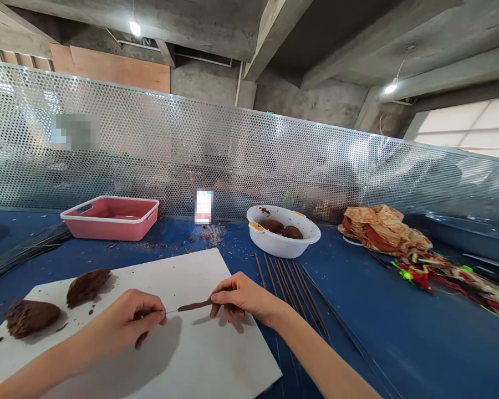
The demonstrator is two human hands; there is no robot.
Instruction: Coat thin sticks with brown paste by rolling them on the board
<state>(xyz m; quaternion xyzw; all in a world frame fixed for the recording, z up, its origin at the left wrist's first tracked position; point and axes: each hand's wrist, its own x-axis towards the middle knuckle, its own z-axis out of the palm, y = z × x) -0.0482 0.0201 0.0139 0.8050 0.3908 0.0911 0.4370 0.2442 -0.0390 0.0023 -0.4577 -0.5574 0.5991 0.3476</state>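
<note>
My left hand (139, 324) pinches the bare end of a thin wire (172, 311) above a white cutting board (203, 274). My right hand (243, 299) grips the same wire, with its fingers around a brown clay coating (193, 306). A small strip of clay (141, 339) hangs below my left hand. Two rough lumps of brown clay (32, 318) (87, 287) lie on the board, to the left of my hands. Several clay-coated sticks (291, 291) lie on the blue table beneath and beyond my right hand.
A pink plastic tray (110, 219) and a white basin (283, 233) holding clay balls stand at the back of the blue table (357, 310). A bundle of wires (25, 252) lies at left. Patterned cloth (382, 230), colourful scraps (432, 277) and a perforated metal screen (249, 149) lie beyond.
</note>
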